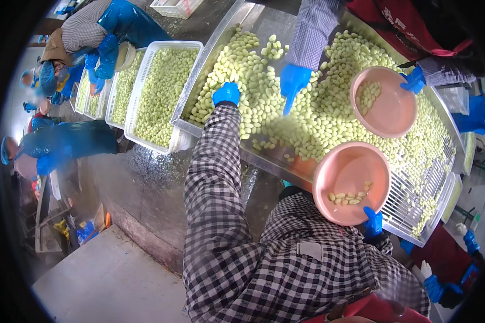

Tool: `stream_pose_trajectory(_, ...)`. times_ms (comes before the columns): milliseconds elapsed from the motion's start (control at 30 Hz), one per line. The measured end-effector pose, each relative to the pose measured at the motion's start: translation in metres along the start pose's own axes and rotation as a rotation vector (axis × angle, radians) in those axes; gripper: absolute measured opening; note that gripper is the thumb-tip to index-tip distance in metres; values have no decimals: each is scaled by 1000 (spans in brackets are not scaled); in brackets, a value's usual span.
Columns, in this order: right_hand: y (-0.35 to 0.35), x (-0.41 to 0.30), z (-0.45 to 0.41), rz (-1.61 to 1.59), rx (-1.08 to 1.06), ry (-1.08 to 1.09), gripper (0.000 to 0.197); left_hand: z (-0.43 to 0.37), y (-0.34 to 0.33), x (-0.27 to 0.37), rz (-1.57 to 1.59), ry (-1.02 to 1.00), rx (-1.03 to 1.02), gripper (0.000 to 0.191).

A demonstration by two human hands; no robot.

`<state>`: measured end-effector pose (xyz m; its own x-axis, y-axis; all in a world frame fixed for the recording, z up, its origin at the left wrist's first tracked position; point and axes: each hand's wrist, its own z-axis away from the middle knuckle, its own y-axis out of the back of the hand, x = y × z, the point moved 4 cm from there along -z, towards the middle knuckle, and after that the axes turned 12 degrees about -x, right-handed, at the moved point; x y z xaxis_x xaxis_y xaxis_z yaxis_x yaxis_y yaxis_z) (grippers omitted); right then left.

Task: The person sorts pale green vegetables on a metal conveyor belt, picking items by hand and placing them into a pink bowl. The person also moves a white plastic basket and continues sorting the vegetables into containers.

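Note:
My left hand [226,95], in a blue glove, reaches onto a heap of pale green oval fruits [266,87] in a metal sorting tray [277,162]. Its fingertips are hidden, so whether they hold a fruit cannot be told. At the near edge of the tray, my right hand [372,222], also gloved in blue, grips the rim of a pink plastic bowl [351,155] with several fruits in it. Across the tray, a co-worker's gloved hand [295,82] is over the fruits, while their other hand [414,80] holds a second pink bowl [396,109].
White plastic crates [130,129] full of the same fruits stand left of the tray. A slatted metal grate [408,200] forms the tray's right part. More workers stand at the far left and at the right. A pale flat surface [109,282] lies at the lower left.

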<state>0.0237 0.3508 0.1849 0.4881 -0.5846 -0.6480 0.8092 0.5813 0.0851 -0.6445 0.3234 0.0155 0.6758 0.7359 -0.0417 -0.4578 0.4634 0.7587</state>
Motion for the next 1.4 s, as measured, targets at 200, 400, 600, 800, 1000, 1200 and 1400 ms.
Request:
stream_pose_trajectory(200, -51, -37, -28, -304, 23, -248, 48, 1, -10, -19, 69, 40, -38, 23)
stream_pose_trajectory(400, -61, -47, -55, -146, -121, -21, 31, 159, 54, 64, 455, -310, 328, 28)
stream_pose_trajectory(600, -84, -65, -83, -203, -123, 47, 35, 295, 4, 158, 1040, -732, 27, 43)
stream_pose_trajectory(800, -65, -52, -75, -267, -132, 45, 30, 190, 18, 20, 645, -265, 503, 55)
stream_pose_trajectory(1000, -17, -21, -52, -323, -63, 50, 48, 82, 11, -82, 461, 458, 19, 87)
stream_pose_trajectory(1200, -21, -23, -10, -346, 34, 57, 41, 71, -44, 5, 376, 294, -260, 75)
stream_pose_trajectory(1400, -21, -22, 9, 214, -24, 400, 41, 122, -20, 83, 470, -233, -98, 64)
